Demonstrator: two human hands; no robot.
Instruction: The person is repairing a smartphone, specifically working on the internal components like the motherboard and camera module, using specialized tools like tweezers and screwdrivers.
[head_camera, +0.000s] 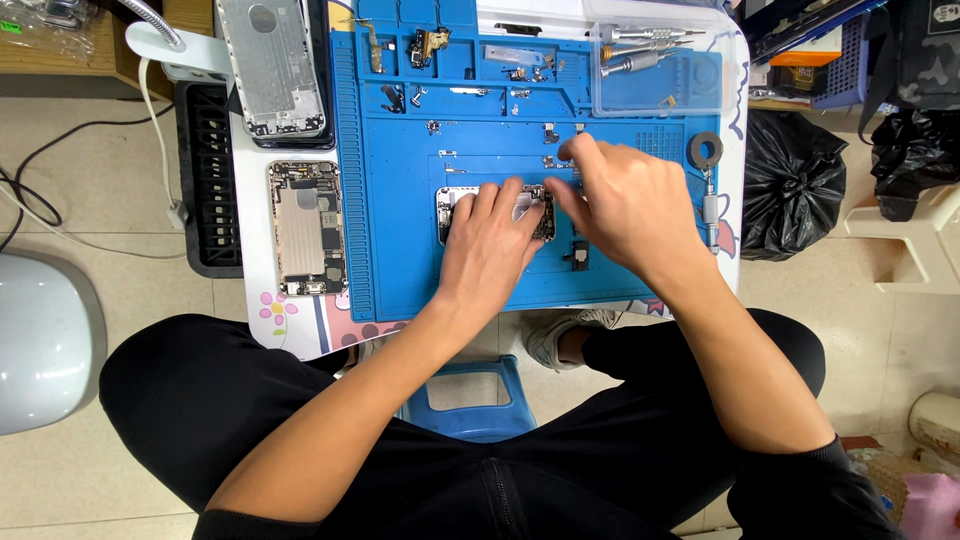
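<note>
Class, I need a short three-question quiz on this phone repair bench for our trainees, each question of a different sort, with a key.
1. True or false: the left hand rests on the opened phone lying on the blue mat.
2. Multiple choice: where is the second opened phone? A) on the blue mat, B) off the mat, left of it, C) on the floor.
3. Fill in: beside the right hand, near the mat's right edge, lies a dark ___-shaped part.

Key: 1 true; 2 B; 3 ring.
</note>
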